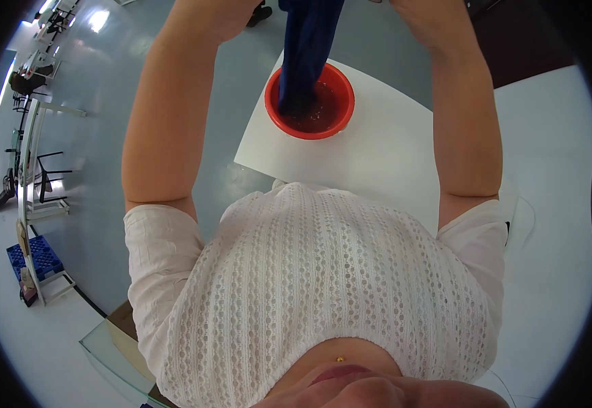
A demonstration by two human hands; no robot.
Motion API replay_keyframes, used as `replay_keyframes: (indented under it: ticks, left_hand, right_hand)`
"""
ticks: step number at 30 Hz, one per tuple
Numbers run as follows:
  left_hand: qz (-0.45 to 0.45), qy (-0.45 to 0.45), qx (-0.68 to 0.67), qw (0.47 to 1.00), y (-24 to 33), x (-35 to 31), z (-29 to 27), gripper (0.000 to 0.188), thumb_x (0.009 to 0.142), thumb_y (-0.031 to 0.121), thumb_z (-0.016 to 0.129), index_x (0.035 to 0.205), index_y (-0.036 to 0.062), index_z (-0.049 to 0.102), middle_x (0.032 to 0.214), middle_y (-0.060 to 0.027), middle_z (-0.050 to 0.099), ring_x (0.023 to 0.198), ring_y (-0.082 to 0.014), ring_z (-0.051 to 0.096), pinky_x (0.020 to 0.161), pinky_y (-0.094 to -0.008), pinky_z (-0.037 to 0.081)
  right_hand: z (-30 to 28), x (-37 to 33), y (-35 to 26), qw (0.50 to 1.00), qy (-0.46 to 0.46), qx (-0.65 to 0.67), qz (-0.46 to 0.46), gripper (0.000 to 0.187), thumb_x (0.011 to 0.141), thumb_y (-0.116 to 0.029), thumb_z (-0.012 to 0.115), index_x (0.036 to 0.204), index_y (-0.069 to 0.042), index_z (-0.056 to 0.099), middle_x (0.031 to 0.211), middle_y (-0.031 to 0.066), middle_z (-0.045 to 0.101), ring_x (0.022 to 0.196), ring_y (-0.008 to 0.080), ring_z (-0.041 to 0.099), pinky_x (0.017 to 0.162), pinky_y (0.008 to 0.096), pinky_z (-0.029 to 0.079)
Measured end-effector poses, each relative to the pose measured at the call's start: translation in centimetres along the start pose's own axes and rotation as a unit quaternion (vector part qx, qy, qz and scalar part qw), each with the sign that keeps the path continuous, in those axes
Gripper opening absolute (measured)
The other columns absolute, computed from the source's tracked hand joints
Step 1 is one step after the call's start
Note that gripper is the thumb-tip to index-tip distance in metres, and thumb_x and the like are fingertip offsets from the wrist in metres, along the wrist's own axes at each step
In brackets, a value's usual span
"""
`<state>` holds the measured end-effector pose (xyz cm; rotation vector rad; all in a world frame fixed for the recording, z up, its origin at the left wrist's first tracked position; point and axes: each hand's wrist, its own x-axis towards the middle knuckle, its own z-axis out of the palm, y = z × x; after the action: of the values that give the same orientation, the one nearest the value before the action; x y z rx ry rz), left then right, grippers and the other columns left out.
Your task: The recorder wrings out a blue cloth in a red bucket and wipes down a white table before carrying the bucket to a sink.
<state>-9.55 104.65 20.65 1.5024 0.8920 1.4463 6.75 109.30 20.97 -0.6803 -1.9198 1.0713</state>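
Dark-blue fabric (309, 41) is hung lengthwise, nearer the left hand (235, 10), into a round red plastic basin (311, 134) below the fingers, whose grasp cannot be told.

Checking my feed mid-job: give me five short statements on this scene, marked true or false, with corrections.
1. The red basin stands on the white table. True.
2. The dark blue cloth lies flat beside the basin. False: it hangs from above, its lower end inside the basin.
3. Liquid shows in the basin. True.
4. The left hand and right hand show whole. False: the top edge cuts both off.
5. The blue pallet is on the table. False: it sits apart, at far left.
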Motion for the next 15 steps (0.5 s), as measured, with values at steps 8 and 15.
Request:
replay_keyframes:
  ticks: [8,15]
  left_hand:
    - [-0.07,-0.031,0.271,0.96,-3.1,-0.8,-0.6,0.022,0.079,0.012,0.061,0.096,0.0011,0.053,0.078,-0.0032,0.055,0.068,-0.0066,0.051,0.059,-0.0197,0.043]
    - [0.035,-0.024,0.033,0.999,-1.0,1.8,0.6,0.017,0.083,0.013,0.057,0.096,0.0022,0.055,0.078,-0.001,0.056,0.064,-0.0067,0.052,0.057,-0.0193,0.044]
  right_hand:
    - [1.7,0.2,4.7,0.991,0.002,0.112,-0.074,0.044,0.072,-0.003,0.064,0.111,-0.003,0.042,0.097,0.0057,0.046,0.089,0.011,0.047,0.075,0.0221,0.045]
    - [5.2,-4.7,14.0,0.993,-0.056,0.103,0.003,0.045,0.071,-0.02,0.069,0.109,-0.004,0.05,0.099,0.0072,0.053,0.089,0.0163,0.051,0.077,0.0292,0.043]
